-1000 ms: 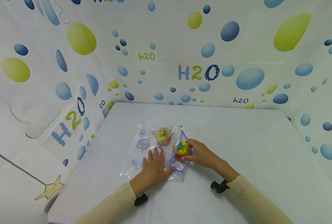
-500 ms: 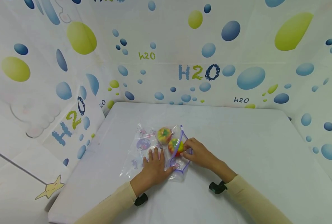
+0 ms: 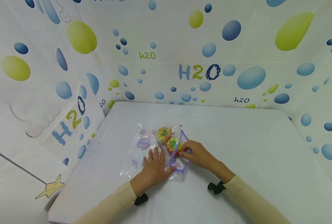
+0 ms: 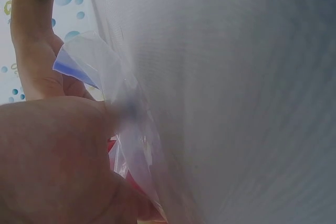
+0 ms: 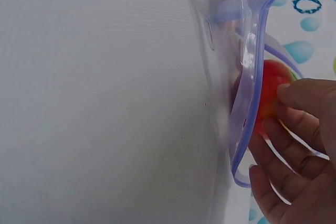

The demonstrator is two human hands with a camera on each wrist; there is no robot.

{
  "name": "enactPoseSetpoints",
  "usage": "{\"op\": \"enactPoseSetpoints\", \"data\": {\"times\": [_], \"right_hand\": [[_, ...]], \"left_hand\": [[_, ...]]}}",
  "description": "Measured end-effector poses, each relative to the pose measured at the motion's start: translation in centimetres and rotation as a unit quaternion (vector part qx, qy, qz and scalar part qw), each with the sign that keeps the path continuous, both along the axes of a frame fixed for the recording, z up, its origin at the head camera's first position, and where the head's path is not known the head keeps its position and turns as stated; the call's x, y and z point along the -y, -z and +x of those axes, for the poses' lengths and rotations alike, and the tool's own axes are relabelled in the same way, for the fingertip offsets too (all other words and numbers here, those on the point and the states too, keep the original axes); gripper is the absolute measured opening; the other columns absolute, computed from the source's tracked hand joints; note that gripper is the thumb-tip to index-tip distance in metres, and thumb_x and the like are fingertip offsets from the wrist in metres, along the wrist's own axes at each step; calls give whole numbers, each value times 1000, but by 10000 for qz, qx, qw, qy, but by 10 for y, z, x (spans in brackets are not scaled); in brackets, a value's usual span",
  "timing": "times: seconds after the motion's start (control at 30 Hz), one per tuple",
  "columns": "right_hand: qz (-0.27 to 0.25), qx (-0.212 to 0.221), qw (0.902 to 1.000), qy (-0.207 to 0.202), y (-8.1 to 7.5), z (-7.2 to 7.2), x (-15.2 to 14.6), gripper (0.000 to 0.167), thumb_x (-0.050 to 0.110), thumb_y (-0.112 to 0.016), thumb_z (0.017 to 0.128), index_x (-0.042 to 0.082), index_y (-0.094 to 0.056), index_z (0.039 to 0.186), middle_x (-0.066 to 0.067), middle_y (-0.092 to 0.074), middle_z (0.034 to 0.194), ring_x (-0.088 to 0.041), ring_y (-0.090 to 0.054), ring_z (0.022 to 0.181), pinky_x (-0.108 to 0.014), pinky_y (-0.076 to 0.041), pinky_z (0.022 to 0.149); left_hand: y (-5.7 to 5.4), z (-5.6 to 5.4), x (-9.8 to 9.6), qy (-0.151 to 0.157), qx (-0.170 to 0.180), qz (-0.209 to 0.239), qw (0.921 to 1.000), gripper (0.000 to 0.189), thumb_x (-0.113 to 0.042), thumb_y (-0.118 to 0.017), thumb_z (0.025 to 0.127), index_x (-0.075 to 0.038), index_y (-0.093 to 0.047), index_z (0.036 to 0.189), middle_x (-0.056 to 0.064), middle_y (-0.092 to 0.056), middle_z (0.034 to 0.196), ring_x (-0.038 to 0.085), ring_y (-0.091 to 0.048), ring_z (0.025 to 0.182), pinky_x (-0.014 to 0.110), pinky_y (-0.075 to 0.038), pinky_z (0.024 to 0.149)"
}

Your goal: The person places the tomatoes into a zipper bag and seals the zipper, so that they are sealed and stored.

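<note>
A clear zip bag (image 3: 139, 158) with printed pictures lies on the table, its purple zip mouth (image 3: 179, 170) spread toward the right. My left hand (image 3: 153, 171) rests flat on the bag, fingers extended and thumb near the zip. Deep in the bag sits one red-and-yellow fruit (image 3: 164, 134) with a green leafy top, tomato-like in shape. A second such fruit (image 3: 172, 145) lies beside it, mostly past the zip. At the mouth, my right hand (image 3: 198, 154) holds this second fruit; in the right wrist view its thumb and fingers touch the red side (image 5: 272, 85).
White cloth covers the table (image 3: 238, 140). Behind and to the sides hangs a printed curtain (image 3: 166, 46) with blue and green spots. A dark camera is strapped at each wrist, the right one (image 3: 216, 188) just above the tabletop.
My right hand has moved left, carrying the second fruit through the zip mouth into the bag, up beside the first. The left hand and the bag have stayed in place.
</note>
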State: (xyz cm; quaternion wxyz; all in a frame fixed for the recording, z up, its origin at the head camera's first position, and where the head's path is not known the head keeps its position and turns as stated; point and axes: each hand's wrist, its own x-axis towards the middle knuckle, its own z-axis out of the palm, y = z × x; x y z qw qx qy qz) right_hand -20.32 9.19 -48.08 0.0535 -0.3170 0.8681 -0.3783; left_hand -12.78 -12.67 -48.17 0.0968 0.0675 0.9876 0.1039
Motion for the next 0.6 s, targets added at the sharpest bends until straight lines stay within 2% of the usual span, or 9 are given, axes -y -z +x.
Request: {"op": "enactPoseSetpoints", "data": {"times": [0.37, 0.6], "right_hand": [[-129, -49, 9993, -349, 2, 2, -5, 13, 13, -70, 100, 9, -77, 111, -1, -77, 110, -21, -72, 108, -44, -59, 95], [-84, -353, 9974, -629, 5, 0, -7, 17, 15, -71, 100, 8, -80, 112, 0, -80, 112, -22, -73, 110, -43, -57, 99]], "left_hand": [[0, -1, 0, -61, 55, 149, 9999, 98, -68, -55, 100, 7, -33, 161, 37, -24, 167, 61, -23, 153, 76, -28, 116], [2, -2, 0, -117, 109, 213, 9996, 100, -69, -53, 100, 5, -30, 163, 36, -22, 168, 61, -22, 153, 77, -26, 117]]}}
